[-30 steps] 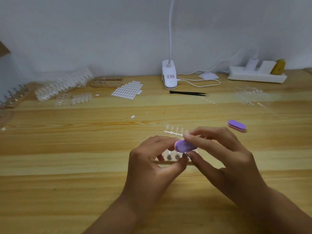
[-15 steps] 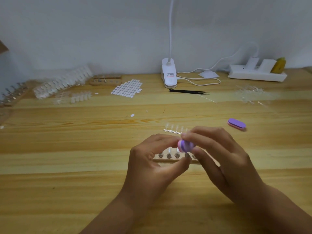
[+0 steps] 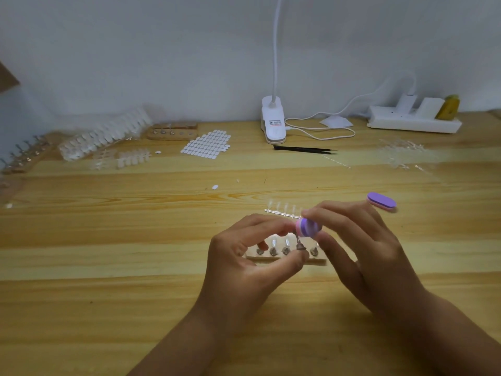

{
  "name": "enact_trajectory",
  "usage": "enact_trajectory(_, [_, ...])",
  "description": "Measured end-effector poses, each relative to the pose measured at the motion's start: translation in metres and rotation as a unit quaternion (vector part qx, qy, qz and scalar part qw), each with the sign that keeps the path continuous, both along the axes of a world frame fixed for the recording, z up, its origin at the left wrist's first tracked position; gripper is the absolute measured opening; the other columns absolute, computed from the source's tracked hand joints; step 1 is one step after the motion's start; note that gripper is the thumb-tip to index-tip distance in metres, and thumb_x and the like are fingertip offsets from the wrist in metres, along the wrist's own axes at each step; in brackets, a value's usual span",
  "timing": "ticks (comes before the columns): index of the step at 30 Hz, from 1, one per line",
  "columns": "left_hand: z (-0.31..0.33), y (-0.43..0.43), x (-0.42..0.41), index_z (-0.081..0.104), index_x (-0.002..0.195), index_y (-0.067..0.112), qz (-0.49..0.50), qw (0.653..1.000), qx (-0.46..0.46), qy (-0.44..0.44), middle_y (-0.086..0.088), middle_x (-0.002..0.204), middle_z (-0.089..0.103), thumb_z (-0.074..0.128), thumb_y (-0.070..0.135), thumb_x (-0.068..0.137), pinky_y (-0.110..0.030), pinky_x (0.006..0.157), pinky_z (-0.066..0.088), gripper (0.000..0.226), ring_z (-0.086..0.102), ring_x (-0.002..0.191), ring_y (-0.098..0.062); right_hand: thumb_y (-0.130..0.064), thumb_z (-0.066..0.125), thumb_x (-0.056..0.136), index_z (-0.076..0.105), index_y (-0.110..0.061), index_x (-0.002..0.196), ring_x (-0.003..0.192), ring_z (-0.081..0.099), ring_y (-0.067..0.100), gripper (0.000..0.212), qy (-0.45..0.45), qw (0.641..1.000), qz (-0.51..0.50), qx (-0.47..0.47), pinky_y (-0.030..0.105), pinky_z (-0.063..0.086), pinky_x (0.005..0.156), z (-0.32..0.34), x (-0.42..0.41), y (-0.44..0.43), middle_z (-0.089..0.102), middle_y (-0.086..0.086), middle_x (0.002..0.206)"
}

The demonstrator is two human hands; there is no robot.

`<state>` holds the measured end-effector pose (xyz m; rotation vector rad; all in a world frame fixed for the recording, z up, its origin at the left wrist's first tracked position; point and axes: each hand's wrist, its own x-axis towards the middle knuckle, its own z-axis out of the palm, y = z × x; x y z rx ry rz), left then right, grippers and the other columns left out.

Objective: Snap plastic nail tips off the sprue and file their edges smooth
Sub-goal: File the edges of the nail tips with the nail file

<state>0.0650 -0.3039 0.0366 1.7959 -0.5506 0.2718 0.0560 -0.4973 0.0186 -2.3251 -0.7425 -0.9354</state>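
Observation:
My right hand (image 3: 360, 248) pinches a small purple and pink file block (image 3: 307, 227) between thumb and fingertips, held over the table's middle. My left hand (image 3: 249, 256) pinches a small metal peg (image 3: 300, 246) between thumb and forefinger, with the block's end touching its top; any nail tip on it is too small to make out. Under both hands lies a wooden holder strip (image 3: 287, 260) with several metal pegs standing in it. Just behind the hands a clear sprue with nail tips (image 3: 282, 211) lies flat.
A second purple file block (image 3: 381, 201) lies to the right. Black tweezers (image 3: 303, 150), a clip lamp (image 3: 273, 123) with its cable and a power strip (image 3: 412, 122) stand at the back. Clear nail tip racks (image 3: 103, 137), a white sticker sheet (image 3: 207, 144) and another wooden holder (image 3: 173, 131) sit back left; empty sprues (image 3: 404, 156) back right.
The file block has turned in my right hand from flat to end-on and slid slightly right. My left hand has lifted a little, showing the peg it pinches.

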Motion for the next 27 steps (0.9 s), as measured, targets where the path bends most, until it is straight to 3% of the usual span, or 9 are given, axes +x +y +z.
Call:
enact_trajectory(3, [0.000,-0.001,0.000,0.076,0.097,0.030,0.001,1.000,-0.007,0.009,0.016,0.095,0.072,0.083,0.014,0.068,-0.013,0.069,0.045,0.033,0.064,0.084,-0.003,-0.015,0.057,0.095,0.060,-0.013,0.122,0.104,0.056,0.013,0.027,0.002,0.999,-0.009,0.046,0.020,0.044,0.094,0.002,-0.001,0.001,0.060,-0.004,0.113])
enact_trajectory(8, [0.000,-0.001,-0.001,0.075,0.103,0.027,-0.018,1.000,-0.008,-0.003,0.012,0.099,0.072,0.082,0.016,0.071,-0.015,0.070,0.046,0.035,0.066,0.094,-0.013,-0.014,0.060,0.096,0.055,-0.011,0.127,0.106,0.059,0.017,0.032,-0.022,0.999,0.021,0.021,0.021,0.044,0.098,-0.002,-0.003,0.003,0.065,0.005,0.114])
enact_trajectory(13, [-0.001,-0.002,-0.001,0.075,0.100,0.032,-0.006,1.000,-0.005,-0.002,0.015,0.096,0.071,0.082,0.014,0.069,-0.011,0.069,0.044,0.036,0.064,0.087,-0.006,-0.015,0.058,0.097,0.055,-0.012,0.127,0.105,0.059,0.019,0.030,-0.016,0.999,0.001,0.034,0.020,0.041,0.099,0.000,-0.001,0.000,0.059,-0.004,0.116])
enact_trajectory(17, [-0.001,0.000,0.000,0.076,0.104,0.023,-0.008,1.000,0.010,-0.021,0.014,0.099,0.072,0.084,0.009,0.070,-0.013,0.071,0.045,0.038,0.066,0.092,-0.008,-0.009,0.056,0.100,0.063,-0.011,0.130,0.113,0.059,0.021,0.031,-0.022,0.998,0.060,-0.003,0.026,0.044,0.100,0.002,-0.006,0.003,0.065,0.006,0.122])
enact_trajectory(20, [-0.001,0.000,0.001,0.076,0.099,0.025,0.004,1.000,0.009,-0.009,0.014,0.096,0.072,0.083,0.012,0.068,-0.014,0.069,0.045,0.035,0.066,0.090,-0.008,-0.005,0.059,0.096,0.063,-0.004,0.125,0.108,0.062,0.025,0.029,-0.023,0.999,0.026,-0.036,0.028,0.046,0.098,0.006,-0.001,-0.006,0.068,0.011,0.117])
enact_trajectory(23, [0.000,-0.001,0.000,0.076,0.096,0.029,0.013,1.000,0.013,-0.001,0.017,0.094,0.071,0.083,0.015,0.066,-0.012,0.069,0.045,0.034,0.063,0.084,-0.002,-0.009,0.059,0.096,0.062,-0.005,0.124,0.105,0.063,0.026,0.029,-0.020,1.000,-0.005,-0.008,0.023,0.045,0.098,0.006,0.001,-0.008,0.065,0.006,0.115])
enact_trajectory(27, [0.001,-0.001,0.000,0.076,0.104,0.023,-0.006,0.999,0.021,-0.025,0.014,0.099,0.072,0.083,0.010,0.069,-0.013,0.073,0.045,0.038,0.066,0.092,-0.006,-0.007,0.056,0.100,0.061,-0.008,0.131,0.112,0.060,0.024,0.031,-0.028,0.998,0.049,-0.017,0.027,0.045,0.099,0.002,-0.005,0.001,0.065,0.011,0.120])
